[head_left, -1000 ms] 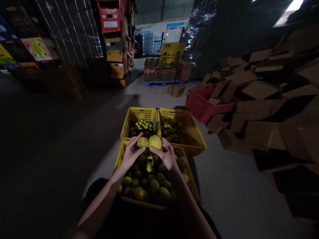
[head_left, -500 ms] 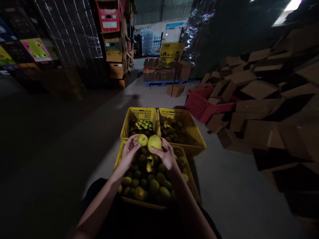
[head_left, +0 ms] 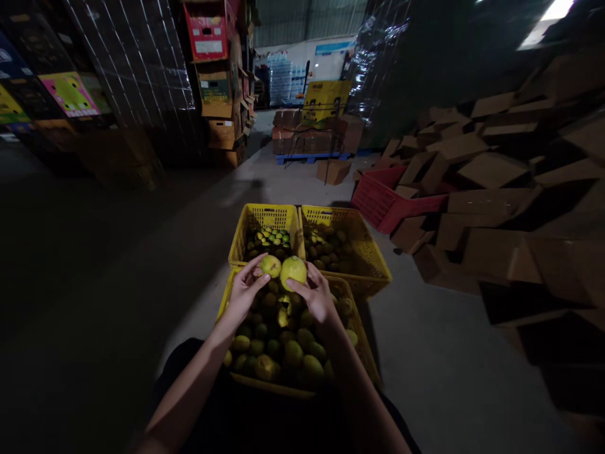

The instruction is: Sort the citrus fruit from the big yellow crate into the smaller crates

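My left hand (head_left: 247, 284) grips a yellow-green lemon (head_left: 271, 266) that has a brownish mark on its skin. A larger, paler yellow lemon (head_left: 293, 272) is held in my right hand (head_left: 316, 293), its thumb pressed on the near side. The two fruits are side by side, almost touching, above the near yellow crate (head_left: 363, 340). Many green and yellow lemons (head_left: 293, 354) fill that crate below my hands. Beyond it stand a left yellow crate (head_left: 236, 236) with small bright fruits on top and a right yellow crate (head_left: 373, 255) with darker fruits in shadow.
A red crate (head_left: 382, 202) stands against a large heap of cardboard boxes (head_left: 491, 170) on the right. Farther off, a blue pallet (head_left: 312, 157) carries cartons. Stacked fruit boxes (head_left: 220, 94) and wrapped pallets line the back left. The light is dim.
The fruit in my left hand has turned or shifted very slightly, and that thumb has moved a little along it. My right hand and its lemon look the same.
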Available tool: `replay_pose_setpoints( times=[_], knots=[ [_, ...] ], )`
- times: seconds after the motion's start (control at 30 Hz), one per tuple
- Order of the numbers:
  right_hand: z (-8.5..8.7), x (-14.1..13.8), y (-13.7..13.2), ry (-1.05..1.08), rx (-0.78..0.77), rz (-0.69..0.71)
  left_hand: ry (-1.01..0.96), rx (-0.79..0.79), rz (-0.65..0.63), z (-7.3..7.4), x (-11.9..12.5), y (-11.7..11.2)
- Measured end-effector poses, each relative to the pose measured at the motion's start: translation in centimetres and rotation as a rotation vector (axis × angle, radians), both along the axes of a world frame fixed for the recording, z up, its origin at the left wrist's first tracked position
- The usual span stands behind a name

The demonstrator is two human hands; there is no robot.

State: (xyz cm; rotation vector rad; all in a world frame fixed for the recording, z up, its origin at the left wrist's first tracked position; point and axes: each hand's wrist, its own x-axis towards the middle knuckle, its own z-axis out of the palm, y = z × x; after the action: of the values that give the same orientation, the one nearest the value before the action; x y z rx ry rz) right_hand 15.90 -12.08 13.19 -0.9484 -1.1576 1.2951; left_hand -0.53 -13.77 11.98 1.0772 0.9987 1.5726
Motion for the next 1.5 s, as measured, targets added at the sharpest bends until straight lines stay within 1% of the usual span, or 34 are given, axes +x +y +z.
replay_pose_setpoints(
  times=[0.2,0.43,0.6,0.73,0.87,1.03,1.13,1.37,1.5],
  knots=[
    [-0.23,-0.01,0.11,0.032,-0.003,0.015,-0.010,-0.016,-0.013,-0.04,-0.02,0.06],
    [-0.09,-0.01,0.08,-0.002,0.006,0.004,-0.055,-0.039,-0.014,0.20,0.06,0.02],
    [-0.77,-0.07,0.22,0.058,-0.007,0.030,-0.144,-0.061,-0.041,0.13,0.22,0.19],
    [-0.92,-0.30,0.18,0.156,-0.117,0.062,-0.231,-0.160,-0.117,0.10,0.37,0.41],
    [-0.57,-0.49,0.26,0.207,-0.257,0.130,-0.220,-0.277,-0.177,0.17,0.62,0.50],
    [-0.35,-0.53,0.44,0.188,-0.393,0.215,-0.192,-0.324,-0.201,-0.11,0.72,0.80],
    [-0.31,-0.52,0.44,0.161,-0.421,0.230,-0.176,-0.335,-0.206,-0.26,0.54,0.95],
    [-0.25,-0.48,0.52,0.131,-0.421,0.255,-0.160,-0.342,-0.204,-0.19,0.46,0.82],
    [-0.09,-0.50,0.55,0.108,-0.456,0.265,-0.164,-0.352,-0.200,-0.34,0.51,0.82]
  ],
)
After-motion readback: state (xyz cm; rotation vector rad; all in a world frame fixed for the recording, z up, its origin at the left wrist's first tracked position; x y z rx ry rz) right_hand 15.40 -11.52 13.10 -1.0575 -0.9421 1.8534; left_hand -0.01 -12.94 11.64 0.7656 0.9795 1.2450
